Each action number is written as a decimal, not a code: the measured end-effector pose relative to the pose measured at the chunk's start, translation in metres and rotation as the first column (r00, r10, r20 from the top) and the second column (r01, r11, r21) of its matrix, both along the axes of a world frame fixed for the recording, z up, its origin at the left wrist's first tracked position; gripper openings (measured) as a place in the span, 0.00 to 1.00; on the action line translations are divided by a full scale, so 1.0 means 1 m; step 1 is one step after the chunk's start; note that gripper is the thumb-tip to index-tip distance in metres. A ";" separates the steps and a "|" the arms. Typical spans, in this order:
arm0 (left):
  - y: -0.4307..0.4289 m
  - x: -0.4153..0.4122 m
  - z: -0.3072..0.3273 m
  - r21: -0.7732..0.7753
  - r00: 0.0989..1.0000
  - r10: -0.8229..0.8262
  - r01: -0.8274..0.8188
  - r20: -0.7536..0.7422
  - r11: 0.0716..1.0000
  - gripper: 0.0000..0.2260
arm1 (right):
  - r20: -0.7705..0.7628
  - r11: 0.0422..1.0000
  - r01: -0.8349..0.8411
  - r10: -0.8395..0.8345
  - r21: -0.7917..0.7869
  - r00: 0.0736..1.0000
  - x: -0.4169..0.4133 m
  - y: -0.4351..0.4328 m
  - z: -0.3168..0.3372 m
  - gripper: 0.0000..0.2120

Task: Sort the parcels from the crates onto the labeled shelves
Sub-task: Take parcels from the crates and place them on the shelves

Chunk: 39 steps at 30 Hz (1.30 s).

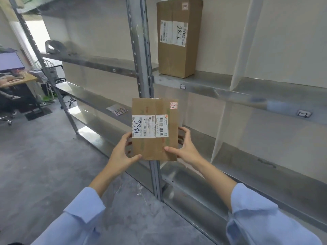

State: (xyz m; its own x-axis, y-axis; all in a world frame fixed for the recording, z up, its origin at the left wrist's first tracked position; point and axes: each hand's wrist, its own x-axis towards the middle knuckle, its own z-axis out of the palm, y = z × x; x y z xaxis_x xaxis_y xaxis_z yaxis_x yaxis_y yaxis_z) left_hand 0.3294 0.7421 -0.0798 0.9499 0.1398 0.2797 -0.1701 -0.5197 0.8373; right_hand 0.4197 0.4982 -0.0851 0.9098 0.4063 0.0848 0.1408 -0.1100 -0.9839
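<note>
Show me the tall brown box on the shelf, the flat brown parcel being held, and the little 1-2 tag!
Tall brown cardboard box (177, 59): head view, front face below label.
Flat brown cardboard parcel (150, 148): head view, bare cardboard below labels.
Small 1-2 shelf tag (304, 114): head view, its middle.

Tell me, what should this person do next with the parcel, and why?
Probably compare the red-edged sticker on the flat parcel with the shelf tag under the tall box and the tag further right before setting it down. Left hand and right hand both hold it up before the shelves; the sticker's writing is too small to read.
</note>
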 end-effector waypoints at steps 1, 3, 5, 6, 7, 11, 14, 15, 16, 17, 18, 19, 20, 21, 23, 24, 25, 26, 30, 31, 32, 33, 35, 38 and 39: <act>0.010 0.016 -0.001 0.048 1.000 -0.010 0.010 -0.003 0.999 0.34 | 0.010 0.999 0.041 -0.041 -0.007 0.999 0.008 0.005 -0.003 0.45; 0.026 0.045 -0.004 0.125 0.999 -0.037 0.041 -0.034 0.991 0.32 | 0.029 0.994 0.111 -0.111 -0.018 0.993 0.022 0.012 -0.010 0.46; 0.039 0.071 -0.005 0.193 0.994 -0.082 0.094 -0.067 0.977 0.31 | 0.051 0.981 0.189 -0.187 -0.037 0.981 0.035 0.016 -0.018 0.46; 0.043 0.084 -0.004 0.232 0.992 -0.103 0.117 -0.070 0.966 0.30 | 0.066 0.972 0.230 -0.227 -0.048 0.972 0.041 0.018 -0.022 0.46; 0.047 0.096 -0.005 0.269 0.991 -0.117 0.131 -0.066 0.954 0.29 | 0.078 0.961 0.271 -0.266 -0.058 0.961 0.047 0.019 -0.027 0.46; 0.050 0.130 -0.013 0.418 0.990 -0.134 0.142 -0.048 0.897 0.29 | 0.134 0.892 0.442 -0.428 -0.099 0.894 0.069 0.018 -0.047 0.45; 0.049 0.154 -0.031 0.539 0.979 -0.191 0.201 -0.075 0.818 0.33 | 0.164 0.847 0.518 -0.497 -0.124 0.852 0.090 0.018 -0.059 0.44; 0.048 0.162 -0.038 0.574 0.977 -0.198 0.209 -0.083 0.792 0.33 | 0.172 0.835 0.534 -0.512 -0.129 0.842 0.098 0.018 -0.063 0.44; 0.048 0.170 -0.044 0.602 0.977 -0.196 0.208 -0.086 0.771 0.33 | 0.180 0.825 0.548 -0.524 -0.135 0.833 0.106 0.018 -0.068 0.44; 0.047 0.177 -0.050 0.624 0.979 -0.188 0.199 -0.084 0.756 0.33 | 0.190 0.818 0.558 -0.531 -0.141 0.826 0.114 0.019 -0.073 0.44; 0.045 0.183 -0.056 0.635 0.981 -0.175 0.188 -0.084 0.749 0.32 | 0.197 0.811 0.566 -0.536 -0.151 0.821 0.123 0.019 -0.080 0.44; 0.043 0.190 -0.062 0.642 0.983 -0.163 0.177 -0.082 0.746 0.32 | 0.207 0.804 0.573 -0.541 -0.158 0.815 0.133 0.019 -0.086 0.44; 0.041 0.196 -0.068 0.651 0.985 -0.155 0.168 -0.078 0.740 0.31 | 0.214 0.798 0.580 -0.546 -0.162 0.810 0.142 0.020 -0.093 0.44; 0.039 0.202 -0.073 0.663 0.986 -0.151 0.163 -0.075 0.731 0.31 | 0.213 0.793 0.587 -0.553 -0.164 0.806 0.152 0.020 -0.101 0.44; 0.035 0.214 -0.084 0.691 0.987 -0.145 0.152 -0.068 0.706 0.31 | 0.199 0.780 0.605 -0.575 -0.161 0.794 0.169 0.022 -0.116 0.45; 0.033 0.219 -0.089 0.702 0.988 -0.139 0.146 -0.067 0.697 0.31 | 0.187 0.780 0.609 -0.582 -0.148 0.791 0.176 0.023 -0.122 0.45; 0.031 0.223 -0.093 0.706 0.989 -0.132 0.142 -0.069 0.693 0.32 | 0.175 0.786 0.605 -0.582 -0.128 0.794 0.183 0.023 -0.127 0.45; 0.029 0.228 -0.098 0.708 0.989 -0.129 0.142 -0.072 0.692 0.32 | 0.171 0.796 0.595 -0.575 -0.106 0.800 0.191 0.024 -0.132 0.44; 0.026 0.247 -0.117 0.715 0.988 -0.123 0.150 -0.090 0.682 0.33 | 0.190 0.818 0.574 -0.556 -0.047 0.809 0.218 0.028 -0.146 0.43; 0.026 0.250 -0.121 0.713 0.988 -0.118 0.150 -0.095 0.685 0.33 | 0.189 0.816 0.578 -0.562 -0.033 0.805 0.224 0.030 -0.151 0.43; 0.027 0.253 -0.123 0.710 0.989 -0.115 0.148 -0.095 0.688 0.33 | 0.184 0.812 0.583 -0.570 -0.022 0.801 0.229 0.031 -0.155 0.43; 0.028 0.254 -0.124 0.705 0.989 -0.112 0.146 -0.094 0.694 0.33 | 0.177 0.811 0.585 -0.574 -0.013 0.799 0.233 0.033 -0.159 0.43; 0.030 0.257 -0.126 0.682 0.990 -0.108 0.140 -0.090 0.717 0.33 | 0.158 0.814 0.581 -0.573 -0.009 0.805 0.238 0.035 -0.166 0.42; 0.034 0.255 -0.125 0.650 0.991 -0.101 0.134 -0.087 0.748 0.33 | 0.131 0.808 0.589 -0.582 -0.023 0.803 0.239 0.036 -0.173 0.42; 0.036 0.253 -0.124 0.646 0.991 -0.105 0.135 -0.085 0.751 0.32 | 0.124 0.805 0.593 -0.585 -0.030 0.801 0.239 0.037 -0.174 0.42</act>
